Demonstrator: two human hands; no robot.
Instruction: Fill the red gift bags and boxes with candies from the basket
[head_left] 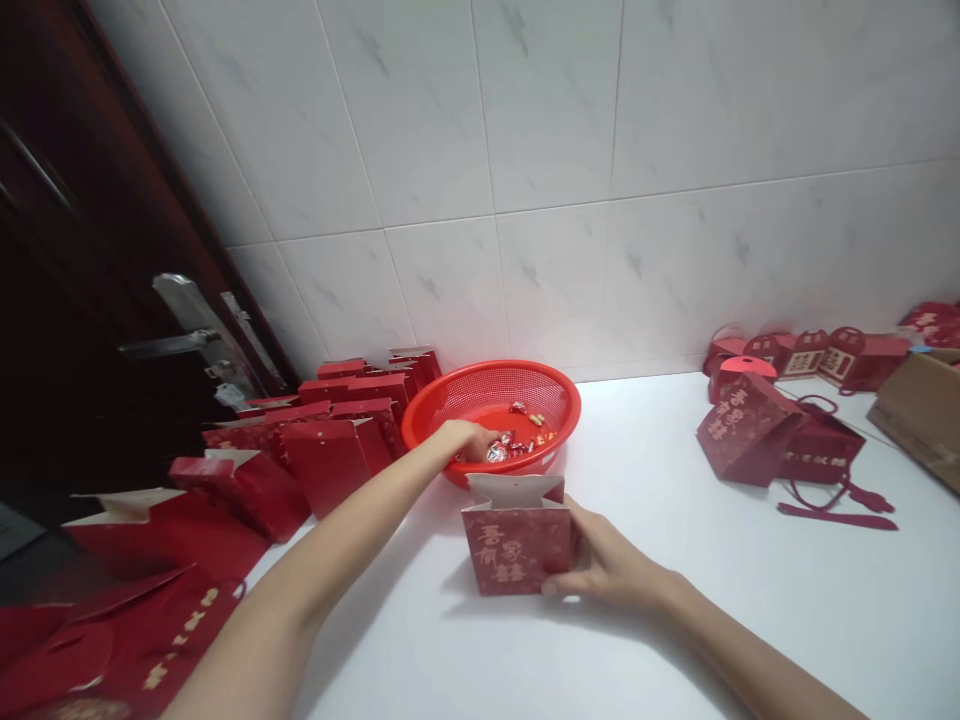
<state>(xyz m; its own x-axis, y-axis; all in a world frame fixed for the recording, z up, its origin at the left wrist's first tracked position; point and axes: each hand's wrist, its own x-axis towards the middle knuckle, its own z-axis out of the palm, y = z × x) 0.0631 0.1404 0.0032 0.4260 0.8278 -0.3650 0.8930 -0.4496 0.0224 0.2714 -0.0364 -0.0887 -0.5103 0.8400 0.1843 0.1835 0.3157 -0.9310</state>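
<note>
A red plastic basket stands near the wall with wrapped candies and a few peanuts inside. My left hand reaches over its front left rim, fingers bent down at the candies; what they hold, if anything, is hidden. In front of the basket an upright red paper bag with pale lettering stands with its top open. My right hand grips this bag by its right side, thumb on the front face and fingers behind.
Many red paper bags stand at the left. On the right of the white table are more red bags, a ribbon, small red boxes and a cardboard box. A dark door is at far left.
</note>
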